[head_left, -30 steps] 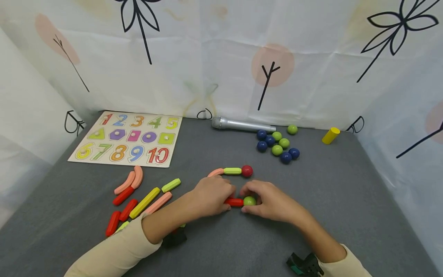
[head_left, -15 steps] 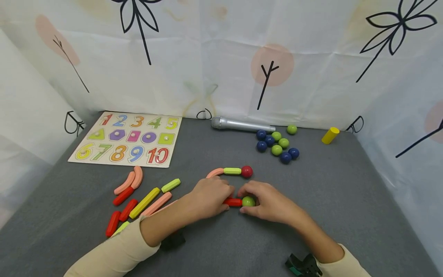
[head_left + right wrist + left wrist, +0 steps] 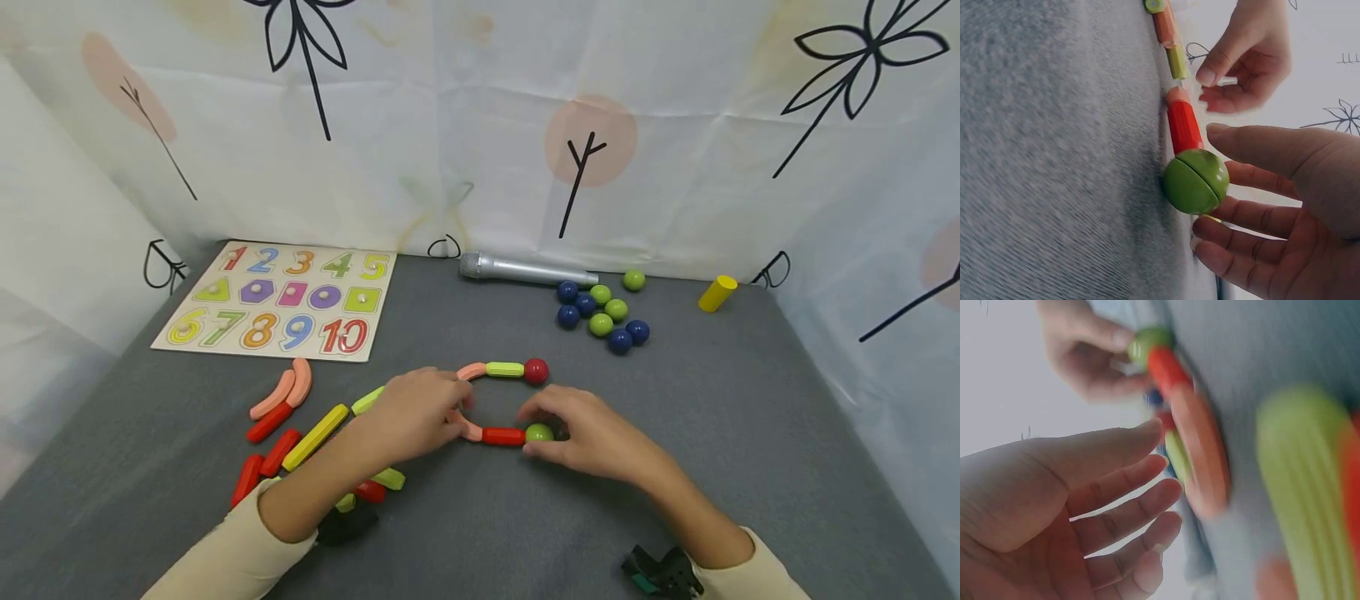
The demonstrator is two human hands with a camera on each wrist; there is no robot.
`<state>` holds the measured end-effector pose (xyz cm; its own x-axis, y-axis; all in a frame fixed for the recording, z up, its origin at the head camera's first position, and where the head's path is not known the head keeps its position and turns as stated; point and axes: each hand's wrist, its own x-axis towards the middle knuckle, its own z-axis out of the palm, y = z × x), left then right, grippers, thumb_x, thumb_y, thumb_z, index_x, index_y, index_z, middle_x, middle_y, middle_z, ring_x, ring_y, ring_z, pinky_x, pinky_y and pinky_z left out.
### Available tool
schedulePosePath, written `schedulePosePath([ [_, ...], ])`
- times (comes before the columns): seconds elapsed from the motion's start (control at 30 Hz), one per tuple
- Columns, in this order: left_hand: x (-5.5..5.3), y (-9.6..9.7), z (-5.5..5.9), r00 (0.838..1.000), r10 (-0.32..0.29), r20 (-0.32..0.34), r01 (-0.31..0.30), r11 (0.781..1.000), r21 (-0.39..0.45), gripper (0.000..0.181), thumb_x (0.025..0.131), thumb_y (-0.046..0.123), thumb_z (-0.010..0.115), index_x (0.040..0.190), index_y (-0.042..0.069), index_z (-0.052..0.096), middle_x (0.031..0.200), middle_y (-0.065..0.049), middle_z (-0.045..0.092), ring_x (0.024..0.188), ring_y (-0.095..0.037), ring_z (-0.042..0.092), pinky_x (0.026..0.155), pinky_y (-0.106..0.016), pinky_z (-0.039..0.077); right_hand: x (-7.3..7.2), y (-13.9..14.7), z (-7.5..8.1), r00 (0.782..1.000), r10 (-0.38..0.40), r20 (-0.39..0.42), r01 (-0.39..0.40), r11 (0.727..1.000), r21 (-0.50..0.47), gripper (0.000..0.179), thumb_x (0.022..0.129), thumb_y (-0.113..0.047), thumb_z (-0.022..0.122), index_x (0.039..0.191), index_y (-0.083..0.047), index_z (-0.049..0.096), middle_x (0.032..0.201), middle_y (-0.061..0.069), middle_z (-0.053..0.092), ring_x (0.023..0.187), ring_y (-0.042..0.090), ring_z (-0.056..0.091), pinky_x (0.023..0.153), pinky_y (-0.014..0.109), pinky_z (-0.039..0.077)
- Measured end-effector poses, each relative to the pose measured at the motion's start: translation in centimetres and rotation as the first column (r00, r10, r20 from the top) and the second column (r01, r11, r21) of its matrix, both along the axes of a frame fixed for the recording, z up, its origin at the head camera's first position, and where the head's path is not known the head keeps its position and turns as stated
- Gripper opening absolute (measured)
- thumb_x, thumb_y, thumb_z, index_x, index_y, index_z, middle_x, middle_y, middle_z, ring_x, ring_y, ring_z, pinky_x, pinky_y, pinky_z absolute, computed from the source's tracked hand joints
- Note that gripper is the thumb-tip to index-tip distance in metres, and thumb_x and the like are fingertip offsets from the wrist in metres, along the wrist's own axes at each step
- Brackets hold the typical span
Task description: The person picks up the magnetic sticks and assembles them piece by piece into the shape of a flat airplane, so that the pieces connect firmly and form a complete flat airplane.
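Observation:
In the head view, a red stick [image 3: 502, 437] lies end to end between a curved pink piece [image 3: 471, 429] and a green ball [image 3: 538, 432]. My left hand [image 3: 416, 412] hovers at the left end of the pink piece, fingers loosely bent with nothing between them in the left wrist view. Around the green ball [image 3: 1196, 181] stand the thumb and fingers of my right hand [image 3: 588, 433]; in the right wrist view the thumb is apart from it. Behind lies a similar row: curved pink piece [image 3: 472, 372], light green stick [image 3: 505, 369], red ball [image 3: 536, 371].
Several red, pink, yellow and green sticks [image 3: 315, 437] lie on the left, partly under my left arm. A number puzzle board [image 3: 273, 302] is at back left. A silver microphone [image 3: 528, 271], several blue and green balls [image 3: 601, 325] and a yellow cylinder [image 3: 717, 293] lie toward the back.
My left hand has left the red stick and moved left, uncovering the curved pink piece. The right hand has stayed around the green ball.

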<state>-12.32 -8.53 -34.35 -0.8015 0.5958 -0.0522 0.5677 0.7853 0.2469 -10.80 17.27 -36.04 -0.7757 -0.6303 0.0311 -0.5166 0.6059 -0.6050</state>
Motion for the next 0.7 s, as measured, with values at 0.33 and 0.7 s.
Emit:
schedulePosePath([
  [0.33, -1.7, -7.1, 0.8, 0.959, 0.254, 0.129, -0.238, 0.963, -0.127, 0.030, 0.082, 0.027, 0.084, 0.100, 0.009, 0.068, 0.086, 0.000, 0.061, 0.074, -0.017, 0.057, 0.065, -0.038, 0.049, 0.1, 0.2, 0.6, 0.999, -0.047, -0.002, 0.047, 0.999, 0.024, 0.028, 0.089, -0.022, 0.078, 0.114, -0.012, 0.070, 0.106, -0.002, 0.067, 0.096, 0.016, 0.061, 0.084, 0.040, 0.051],
  [0.7, -2.0, -7.8, 0.8, 0.933, 0.294, 0.209, -0.261, 0.950, -0.173, 0.027, 0.086, 0.028, 0.080, 0.099, 0.009, 0.067, 0.081, 0.001, 0.060, 0.071, -0.017, 0.056, 0.064, -0.038, 0.047, 0.0, 0.2, 0.4, 0.999, -0.045, -0.017, 0.045, 0.999, 0.029, 0.028, 0.089, -0.024, 0.078, 0.114, -0.013, 0.069, 0.107, -0.003, 0.067, 0.097, 0.016, 0.061, 0.085, 0.040, 0.051],
])
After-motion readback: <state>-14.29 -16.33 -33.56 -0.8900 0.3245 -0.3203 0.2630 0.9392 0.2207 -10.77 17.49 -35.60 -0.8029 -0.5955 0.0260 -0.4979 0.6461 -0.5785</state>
